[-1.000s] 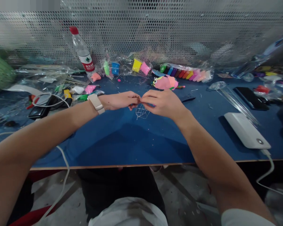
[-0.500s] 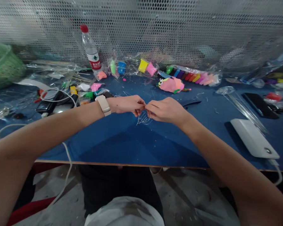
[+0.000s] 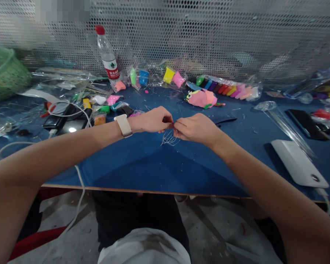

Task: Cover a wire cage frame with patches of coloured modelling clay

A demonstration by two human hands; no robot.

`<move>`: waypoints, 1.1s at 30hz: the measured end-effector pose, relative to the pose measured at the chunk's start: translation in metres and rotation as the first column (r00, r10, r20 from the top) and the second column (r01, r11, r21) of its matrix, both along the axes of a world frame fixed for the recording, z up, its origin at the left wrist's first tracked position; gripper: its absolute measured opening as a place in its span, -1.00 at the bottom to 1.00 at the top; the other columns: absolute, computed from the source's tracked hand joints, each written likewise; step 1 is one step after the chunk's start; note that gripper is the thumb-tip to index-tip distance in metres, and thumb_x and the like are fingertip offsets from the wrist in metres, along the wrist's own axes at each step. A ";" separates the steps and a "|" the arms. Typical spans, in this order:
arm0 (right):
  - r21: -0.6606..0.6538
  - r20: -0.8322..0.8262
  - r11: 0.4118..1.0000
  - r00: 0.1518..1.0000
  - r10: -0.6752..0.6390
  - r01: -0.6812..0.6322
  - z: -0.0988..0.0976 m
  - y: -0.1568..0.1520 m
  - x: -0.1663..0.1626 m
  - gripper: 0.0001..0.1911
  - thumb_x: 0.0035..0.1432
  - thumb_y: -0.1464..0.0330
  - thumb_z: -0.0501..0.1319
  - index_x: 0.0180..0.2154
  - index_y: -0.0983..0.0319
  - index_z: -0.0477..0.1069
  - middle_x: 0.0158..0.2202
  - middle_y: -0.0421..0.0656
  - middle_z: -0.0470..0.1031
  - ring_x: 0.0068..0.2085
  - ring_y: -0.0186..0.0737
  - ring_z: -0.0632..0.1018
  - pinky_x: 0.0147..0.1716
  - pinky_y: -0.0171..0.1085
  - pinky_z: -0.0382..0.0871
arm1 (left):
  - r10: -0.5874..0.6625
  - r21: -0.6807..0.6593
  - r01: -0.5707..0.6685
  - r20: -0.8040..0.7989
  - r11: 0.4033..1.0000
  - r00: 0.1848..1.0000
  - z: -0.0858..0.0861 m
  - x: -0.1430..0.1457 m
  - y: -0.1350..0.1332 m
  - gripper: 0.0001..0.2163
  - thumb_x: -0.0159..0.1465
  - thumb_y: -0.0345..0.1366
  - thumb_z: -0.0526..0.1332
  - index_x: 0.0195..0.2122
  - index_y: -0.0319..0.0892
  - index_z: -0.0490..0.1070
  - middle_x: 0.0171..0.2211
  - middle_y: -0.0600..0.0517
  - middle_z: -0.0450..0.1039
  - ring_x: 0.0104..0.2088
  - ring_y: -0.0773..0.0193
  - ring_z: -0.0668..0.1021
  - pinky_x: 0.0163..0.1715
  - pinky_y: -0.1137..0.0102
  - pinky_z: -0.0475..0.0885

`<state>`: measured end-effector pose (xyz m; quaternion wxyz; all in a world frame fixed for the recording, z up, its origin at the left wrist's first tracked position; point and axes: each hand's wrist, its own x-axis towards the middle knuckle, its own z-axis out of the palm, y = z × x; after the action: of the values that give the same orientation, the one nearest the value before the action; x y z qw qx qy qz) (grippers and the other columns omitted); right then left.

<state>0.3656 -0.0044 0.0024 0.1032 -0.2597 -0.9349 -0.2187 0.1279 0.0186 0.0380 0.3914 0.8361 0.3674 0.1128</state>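
bare blue table (image 3: 159, 165) by the front edge (wide open), clay packets (image 3: 169, 75) and bottle (image 3: 108, 57) along the back

- no word, brand or number is legible anywhere.
- the clear water bottle (image 3: 107, 51) with a red cap (image 3: 99, 29) stands against the perforated screen (image 3: 236, 29) and bears the only label (image 3: 112, 69) in view: a white field with a small dark green mark above a red band. its lettering is too small and blurred to read.
- a pixelated patch (image 3: 62, 5) lies over the screen at the top edge, left of the bottle; whatever stands under it cannot be told.
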 end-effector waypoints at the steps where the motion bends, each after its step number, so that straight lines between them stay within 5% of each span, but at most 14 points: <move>1: 0.001 0.027 1.000 1.000 -0.003 0.003 0.001 0.000 0.000 -0.60 0.57 0.33 0.08 -0.28 0.25 0.60 -0.43 -0.11 0.62 -0.50 -0.26 0.41 -0.43 -0.16 -0.06 | -0.010 0.024 0.010 -0.013 1.000 1.000 0.001 0.000 0.000 -0.81 0.38 -0.39 0.28 -0.39 -0.21 0.61 -0.51 0.00 0.57 -0.53 0.36 0.50 -0.47 0.40 0.31; 8: 0.015 0.027 0.999 0.999 0.043 -0.044 0.000 0.002 0.001 -0.57 0.58 0.32 0.07 -0.31 0.24 0.60 -0.47 -0.12 0.58 -0.50 -0.26 0.39 -0.44 -0.16 -0.07 | -0.001 0.178 0.016 -0.080 0.984 0.997 0.002 0.003 -0.002 -0.84 0.31 -0.45 0.27 -0.39 -0.23 0.62 -0.51 0.03 0.58 -0.52 0.38 0.46 -0.39 0.38 0.31; 23: 0.012 0.026 1.000 0.999 0.023 -0.023 -0.002 0.000 0.001 -0.62 0.57 0.37 0.11 -0.28 0.24 0.61 -0.43 -0.12 0.63 -0.48 -0.26 0.42 -0.44 -0.17 -0.04 | -0.012 0.082 0.015 -0.031 0.997 0.999 0.003 0.000 -0.004 -0.81 0.40 -0.42 0.27 -0.35 -0.23 0.64 -0.48 0.00 0.62 -0.50 0.37 0.51 -0.36 0.38 0.38; 33: 0.034 0.010 0.999 1.000 -0.008 0.008 -0.002 -0.005 -0.004 -0.61 0.54 0.42 0.08 -0.28 0.25 0.62 -0.43 -0.11 0.64 -0.46 -0.24 0.49 -0.44 -0.15 -0.05 | -0.005 0.192 0.003 0.008 0.981 1.000 0.003 -0.006 -0.005 -0.83 0.31 -0.44 0.30 -0.33 -0.20 0.72 -0.50 0.04 0.63 -0.52 0.39 0.48 -0.38 0.37 0.37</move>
<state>0.3618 -0.0092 0.0009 0.1020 -0.2606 -0.9306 -0.2361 0.1219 0.0133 0.0411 0.3108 0.8701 0.3515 0.1507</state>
